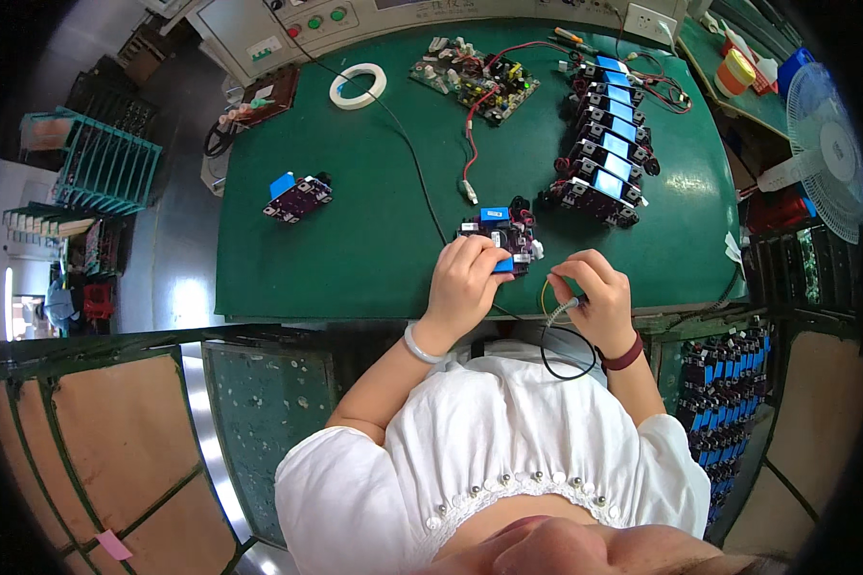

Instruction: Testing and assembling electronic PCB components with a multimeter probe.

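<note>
My left hand [462,283] is closed on the near left edge of a small circuit board [518,235]. The fingers press at a blue block on this board, which lies on the green bench mat. Just right of it, my right hand [599,297] pinches a thin cable [567,377]. A short yellow wire and a grey sleeve show at its fingertips, and the black part loops down below the hand. The cable's tip is too small to make out. Above the board, a white plug [470,194] on a red and black lead rests on the mat.
A row of similar boards with blue blocks [612,146] stands at the right. One more board [297,198] lies at the left. Farther back are a white tape roll [358,87] and a larger circuit board [489,88]. A fan [837,149] stands at the far right.
</note>
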`<state>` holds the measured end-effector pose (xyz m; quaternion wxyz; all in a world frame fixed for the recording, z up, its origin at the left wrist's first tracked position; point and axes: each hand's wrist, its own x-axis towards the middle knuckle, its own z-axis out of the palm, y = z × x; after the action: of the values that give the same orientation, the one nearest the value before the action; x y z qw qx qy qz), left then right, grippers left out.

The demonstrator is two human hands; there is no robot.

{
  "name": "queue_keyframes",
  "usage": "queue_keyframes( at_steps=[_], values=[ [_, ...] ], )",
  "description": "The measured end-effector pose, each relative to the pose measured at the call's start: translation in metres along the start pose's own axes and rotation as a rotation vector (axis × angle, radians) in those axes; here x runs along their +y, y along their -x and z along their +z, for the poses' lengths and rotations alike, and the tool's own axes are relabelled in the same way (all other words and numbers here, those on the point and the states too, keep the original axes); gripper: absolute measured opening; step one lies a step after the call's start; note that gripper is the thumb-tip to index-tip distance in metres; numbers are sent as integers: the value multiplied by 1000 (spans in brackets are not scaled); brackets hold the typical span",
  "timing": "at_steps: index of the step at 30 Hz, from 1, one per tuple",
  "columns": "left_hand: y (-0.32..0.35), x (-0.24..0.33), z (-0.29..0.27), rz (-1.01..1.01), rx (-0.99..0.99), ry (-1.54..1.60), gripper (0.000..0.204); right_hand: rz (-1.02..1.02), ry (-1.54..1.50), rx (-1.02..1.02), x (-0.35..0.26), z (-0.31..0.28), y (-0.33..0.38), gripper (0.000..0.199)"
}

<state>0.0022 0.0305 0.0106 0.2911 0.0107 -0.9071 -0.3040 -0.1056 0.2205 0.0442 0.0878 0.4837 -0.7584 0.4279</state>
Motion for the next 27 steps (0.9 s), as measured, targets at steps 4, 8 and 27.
queue_keyframes(
  at_steps=[4,8,27],
  values=[
    [-3,-1,8,-6,8,-16,30,40,-16,3,9,2,0,15],
    [-10,-8,9,25,28,-80,29,97,-22,-57,20,6,-10,19],
    [-88,-106,-21,27,-103,246,21,65,-131,-255,27,29,-73,39]
  ],
)
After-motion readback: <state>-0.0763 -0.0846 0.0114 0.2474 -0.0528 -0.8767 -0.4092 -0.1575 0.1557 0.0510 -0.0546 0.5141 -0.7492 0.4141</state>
